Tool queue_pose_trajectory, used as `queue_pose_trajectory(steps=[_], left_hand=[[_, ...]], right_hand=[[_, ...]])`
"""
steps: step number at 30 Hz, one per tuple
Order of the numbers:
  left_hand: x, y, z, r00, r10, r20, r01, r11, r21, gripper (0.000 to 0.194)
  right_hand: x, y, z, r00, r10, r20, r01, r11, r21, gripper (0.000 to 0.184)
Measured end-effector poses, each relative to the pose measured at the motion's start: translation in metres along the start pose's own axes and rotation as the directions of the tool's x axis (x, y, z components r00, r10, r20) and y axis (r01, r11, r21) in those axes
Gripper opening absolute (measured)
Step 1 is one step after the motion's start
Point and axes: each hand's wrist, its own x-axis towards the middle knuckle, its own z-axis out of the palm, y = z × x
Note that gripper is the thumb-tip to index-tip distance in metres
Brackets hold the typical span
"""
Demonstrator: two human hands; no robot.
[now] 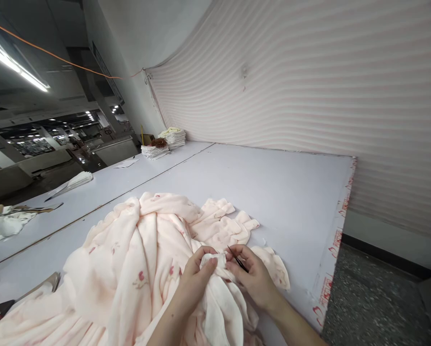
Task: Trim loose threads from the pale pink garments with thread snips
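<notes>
A heap of pale pink fleece fabric (129,269) with small red prints lies on the white table (280,192). My left hand (197,276) is closed, pinching a bunched white fold of the fabric (215,262). My right hand (253,276) is closed on small black thread snips (237,259), whose thin tips point at that fold. Both hands meet at the near edge of the heap.
Large scissors (6,307) lie at the left by the fabric. Stacks of folded cloth (165,142) stand at the far end of the table, with more cloth pieces (74,181) at left. A striped curtain (309,81) hangs behind. The table's right edge (333,250) drops to grey floor.
</notes>
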Motion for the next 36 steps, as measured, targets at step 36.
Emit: queue_pose_trajectory(steps=[36], left_hand=[[-0.002, 0.000, 0.012, 0.979, 0.179, -0.094, -0.141, 0.936, 0.321, 0.021]], right_hand=[[-0.007, -0.014, -0.011, 0.967, -0.237, -0.096, 0.157, 0.846, -0.510, 0.020]])
